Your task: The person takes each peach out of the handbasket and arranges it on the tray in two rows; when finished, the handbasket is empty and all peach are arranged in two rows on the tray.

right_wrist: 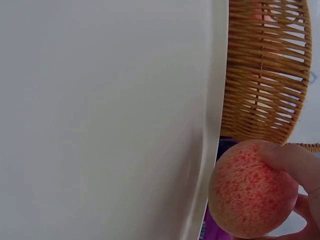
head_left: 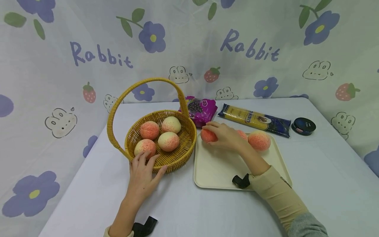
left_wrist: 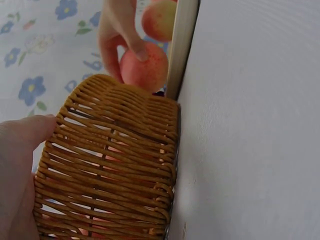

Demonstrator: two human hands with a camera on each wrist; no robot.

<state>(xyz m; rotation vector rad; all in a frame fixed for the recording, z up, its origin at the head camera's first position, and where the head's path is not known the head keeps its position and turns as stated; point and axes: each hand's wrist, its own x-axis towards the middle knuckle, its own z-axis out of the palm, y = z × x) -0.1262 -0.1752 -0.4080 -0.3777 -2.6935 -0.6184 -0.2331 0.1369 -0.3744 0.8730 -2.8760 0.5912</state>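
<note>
My right hand (head_left: 223,135) grips a reddish peach (right_wrist: 252,192) at the tray's far left corner, thumb on its side. That peach overlaps the rim of the cream tray (head_left: 219,179) in the right wrist view. My left hand (head_left: 143,177) holds the near rim of the round wicker basket (left_wrist: 105,165), fingers reaching over the edge beside a peach (head_left: 145,147). Three more peaches lie in the basket, among them a red one (head_left: 149,130) and a paler one (head_left: 171,125). Another peach (head_left: 259,140) sits at the tray's far right, with one (head_left: 242,134) partly hidden behind my right arm.
Behind the basket and tray lies a purple packet (head_left: 201,110) with dark fruit printed on it. A blue and yellow packet (head_left: 254,119) lies behind the tray, next to a round black container (head_left: 303,126). The basket's tall handle (head_left: 111,121) arches above it.
</note>
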